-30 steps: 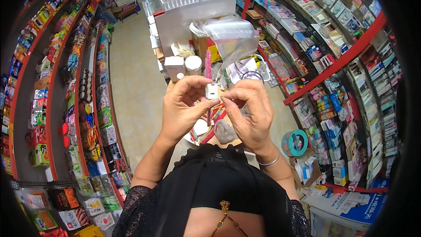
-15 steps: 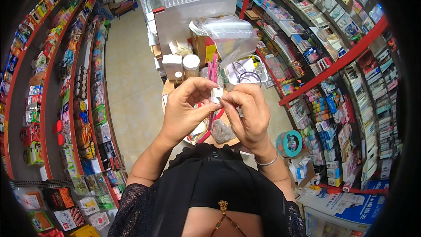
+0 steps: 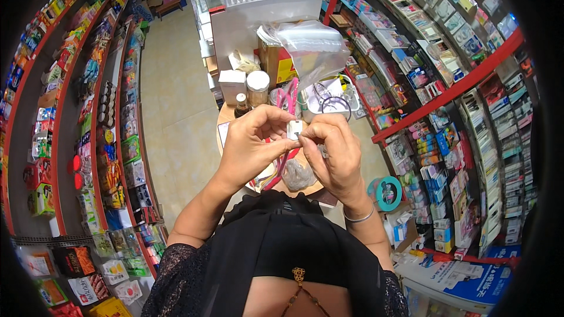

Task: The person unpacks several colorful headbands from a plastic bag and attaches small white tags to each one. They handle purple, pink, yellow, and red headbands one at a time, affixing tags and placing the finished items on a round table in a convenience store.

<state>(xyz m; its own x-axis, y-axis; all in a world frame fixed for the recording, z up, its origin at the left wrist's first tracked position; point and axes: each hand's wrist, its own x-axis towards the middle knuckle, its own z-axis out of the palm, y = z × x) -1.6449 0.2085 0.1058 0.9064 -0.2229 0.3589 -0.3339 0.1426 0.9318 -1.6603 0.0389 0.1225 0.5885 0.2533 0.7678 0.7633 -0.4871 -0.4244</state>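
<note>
Between the thumb and forefinger of my left hand (image 3: 249, 144) is a small white block-like piece (image 3: 294, 130) with dark marks or slots on its face; its exact kind I cannot make out. My right hand (image 3: 336, 149) is closed in a pinch at the lower right edge of that piece, by a small dark spot; what its fingertips hold, if anything, is too small to name. Both hands are raised over a small wooden table (image 3: 226, 115). A crumpled clear plastic bag (image 3: 298, 176) lies below them, beside pink and red strips.
Beyond my hands stand a white box (image 3: 233, 87), a lidded jar (image 3: 258, 87), a dark bottle (image 3: 241, 104) and a white tray (image 3: 348, 104) with black loops. A clear bag (image 3: 311, 47) hangs over the tray. Stocked shelves (image 3: 88, 105) flank me; a teal round container (image 3: 388, 193) is at right.
The white piece is tipped slightly, showing its marked face more squarely. Both hands keep nearly the same hold, and the view has shifted a little.
</note>
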